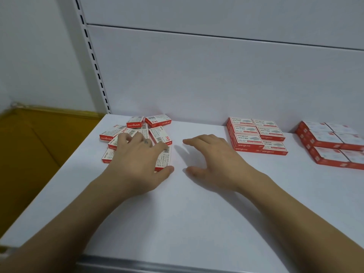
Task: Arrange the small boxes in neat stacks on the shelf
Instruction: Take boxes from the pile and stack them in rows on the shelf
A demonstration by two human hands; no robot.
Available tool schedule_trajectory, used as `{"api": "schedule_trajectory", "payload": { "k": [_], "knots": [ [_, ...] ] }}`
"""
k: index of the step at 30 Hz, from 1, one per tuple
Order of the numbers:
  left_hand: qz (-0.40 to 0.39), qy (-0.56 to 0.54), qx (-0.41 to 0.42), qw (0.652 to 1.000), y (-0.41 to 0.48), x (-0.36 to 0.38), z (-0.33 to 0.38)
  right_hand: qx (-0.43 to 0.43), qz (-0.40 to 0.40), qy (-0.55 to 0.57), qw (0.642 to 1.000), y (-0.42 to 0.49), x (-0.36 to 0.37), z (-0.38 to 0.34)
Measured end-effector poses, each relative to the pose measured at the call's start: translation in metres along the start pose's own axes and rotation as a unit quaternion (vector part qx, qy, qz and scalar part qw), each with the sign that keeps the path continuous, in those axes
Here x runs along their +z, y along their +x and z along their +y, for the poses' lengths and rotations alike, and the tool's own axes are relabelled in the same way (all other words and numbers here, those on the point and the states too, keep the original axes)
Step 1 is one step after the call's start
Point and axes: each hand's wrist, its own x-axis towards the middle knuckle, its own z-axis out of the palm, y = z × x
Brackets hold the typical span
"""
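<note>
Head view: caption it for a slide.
Left hand on scattered red boxes, right hand open beside it, neat stacks further right.

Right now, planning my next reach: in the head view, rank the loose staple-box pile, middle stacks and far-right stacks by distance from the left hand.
1. loose staple-box pile, under the left hand, left.
2. middle stacks, right of centre.
3. far-right stacks, frame edge.
</note>
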Motion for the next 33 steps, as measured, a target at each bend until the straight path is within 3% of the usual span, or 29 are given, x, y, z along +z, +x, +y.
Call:
{"api": "schedule_trajectory", "payload": {
  "k": [7, 12, 18, 22, 25, 33],
  "knots": [
    [0.014, -0.051, -0.068, 0.996, 0.004, 0.000, 0.011, 0.003, 0.008, 0.012, 1.000, -0.001, 0.000, 0.003],
    [0.050, -0.216, -0.041, 0.974, 0.002, -0.003, 0.011, 0.014, 0.019, 0.024, 0.999, 0.000, 0.000, 0.003],
    [0.116, -0.329, 0.059, 0.935, 0.020, -0.011, 0.010, 0.048, 0.065, 0.058, 0.995, 0.004, -0.009, 0.011],
    [0.149, -0.314, 0.166, 0.923, 0.045, -0.013, 0.023, 0.087, 0.131, 0.078, 0.984, 0.003, -0.016, 0.024],
    [0.161, -0.334, 0.201, 0.907, 0.065, -0.008, 0.037, 0.124, 0.169, 0.085, 0.974, 0.002, -0.022, 0.040],
    [0.157, -0.416, 0.122, 0.887, 0.070, 0.013, 0.039, 0.149, 0.163, 0.105, 0.970, 0.005, -0.018, 0.053]
  ]
}}
